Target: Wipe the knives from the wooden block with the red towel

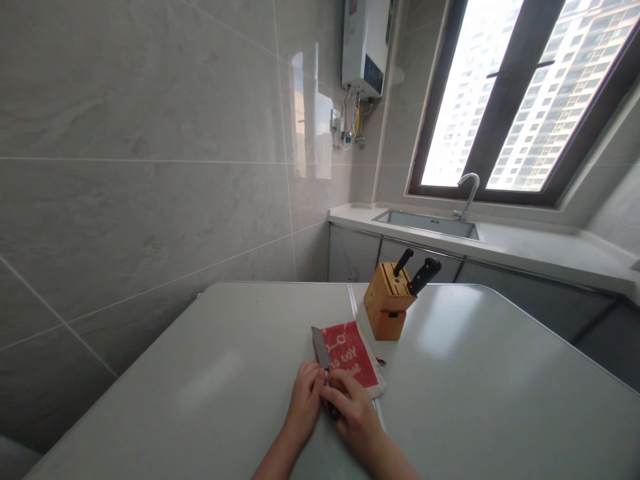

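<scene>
A kitchen knife [321, 348] points away from me, its blade lying over the left edge of a folded red and white cloth [353, 353] with lettering. My right hand [354, 405] is closed around the knife's dark handle, part of which shows below the fingers. Curled fingers of my left hand [304, 395] grip the knife where blade meets handle, touching the right hand. The exact finger contact there is partly hidden. Just beyond the cloth stands a wooden knife block [387, 300] with two black-handled tools in its slots.
The white table [235, 347] has a seam running through its middle. Behind it, a counter holds a sink [430, 223] and a faucet [467, 195] below a window. A water heater [366, 47] hangs on the tiled wall, which borders the table's left side.
</scene>
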Demonstrator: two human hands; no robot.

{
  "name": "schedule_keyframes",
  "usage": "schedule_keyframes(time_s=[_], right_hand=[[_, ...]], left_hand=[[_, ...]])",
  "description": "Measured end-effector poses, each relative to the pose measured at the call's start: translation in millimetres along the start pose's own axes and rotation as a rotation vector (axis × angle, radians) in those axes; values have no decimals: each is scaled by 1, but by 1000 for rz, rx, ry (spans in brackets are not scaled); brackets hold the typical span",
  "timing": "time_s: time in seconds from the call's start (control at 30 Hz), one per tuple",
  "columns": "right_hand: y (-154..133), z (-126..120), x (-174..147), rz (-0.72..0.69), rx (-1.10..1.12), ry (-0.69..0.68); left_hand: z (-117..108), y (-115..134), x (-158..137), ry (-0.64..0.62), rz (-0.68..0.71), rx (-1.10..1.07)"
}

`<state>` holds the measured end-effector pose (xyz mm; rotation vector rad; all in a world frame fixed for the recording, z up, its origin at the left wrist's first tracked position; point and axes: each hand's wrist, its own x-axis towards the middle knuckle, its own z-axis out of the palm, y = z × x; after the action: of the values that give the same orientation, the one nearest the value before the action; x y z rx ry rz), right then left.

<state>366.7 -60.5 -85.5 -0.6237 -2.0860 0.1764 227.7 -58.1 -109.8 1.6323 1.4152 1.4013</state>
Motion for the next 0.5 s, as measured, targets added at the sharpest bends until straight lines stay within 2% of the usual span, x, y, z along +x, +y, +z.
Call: schedule_keyframes(time_s=[0.17, 0.37, 0.5], right_hand=[[1, -2, -2, -9, -21, -35], [2, -2, -2, -39, -67, -104], [5, 2, -1, -6, -92, -104]], left_hand=[[-2, -6, 3, 11, -25, -42], [-4, -14, 4, 39, -98, -209], [-5, -12, 1, 81, -162, -245]])
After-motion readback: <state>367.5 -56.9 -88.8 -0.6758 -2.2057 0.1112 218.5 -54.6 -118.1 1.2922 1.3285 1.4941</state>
